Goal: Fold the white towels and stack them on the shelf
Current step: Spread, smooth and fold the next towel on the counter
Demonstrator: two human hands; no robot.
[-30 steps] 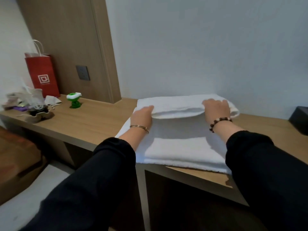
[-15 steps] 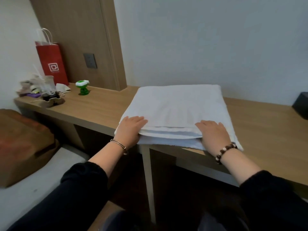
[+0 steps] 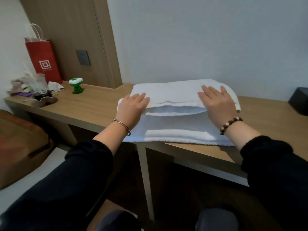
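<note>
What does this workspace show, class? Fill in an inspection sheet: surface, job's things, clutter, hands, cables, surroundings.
Surface: wooden desk, light grain.
Job's things: white towel, partly folded, top flap over far half.
Clutter: red bag, green toy, small items at far left.
Hands: left hand and right hand flat on the flap, fingers straight.
Cables: nothing seen.
Surroundings: socket on wood panel; dark box at right.

A red paper bag [image 3: 43, 60] stands against the wood panel [image 3: 66, 30] by a grey socket [image 3: 83, 57]; a green figurine [image 3: 77, 86] beside clutter [image 3: 33, 90]; dark box [image 3: 299, 100] far right
</note>
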